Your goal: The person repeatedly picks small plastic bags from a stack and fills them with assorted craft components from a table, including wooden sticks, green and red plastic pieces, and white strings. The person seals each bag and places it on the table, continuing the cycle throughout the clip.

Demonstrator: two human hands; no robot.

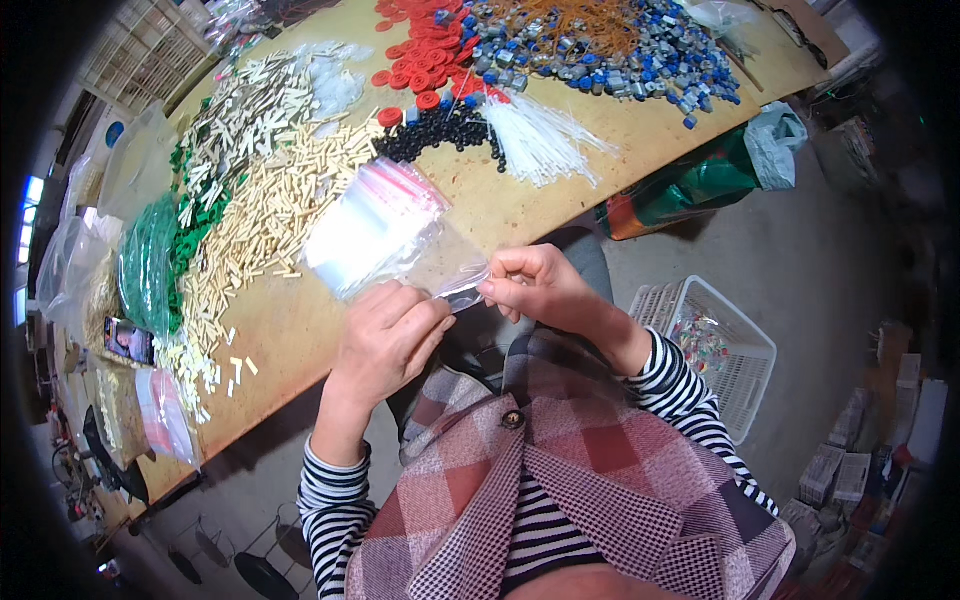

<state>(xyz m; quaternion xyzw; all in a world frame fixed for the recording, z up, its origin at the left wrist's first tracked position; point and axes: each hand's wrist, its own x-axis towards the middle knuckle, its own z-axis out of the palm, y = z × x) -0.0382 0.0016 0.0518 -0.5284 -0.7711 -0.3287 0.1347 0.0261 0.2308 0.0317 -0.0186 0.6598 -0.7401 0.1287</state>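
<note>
Between my two hands, near the table's front edge, is a clear plastic bag (454,259). My left hand (391,341) pinches its near left side. At its right corner, the thumb and forefinger of my right hand (541,283) grip the plastic. What the bag holds cannot be made out. A stack of clear zip bags with red and white closures (390,199) lies just beyond, partly under it. Short beige sticks (262,217) spread to the left. Black beads (457,131), white plastic strips (536,142) and red discs (427,67) lie farther back.
Blue and grey small parts (645,60) with orange cords (577,26) cover the far right of the table. White and green pieces lie at the left, by a bag of green parts (146,270) and a phone (129,341). A white basket (739,360) stands on the floor at right.
</note>
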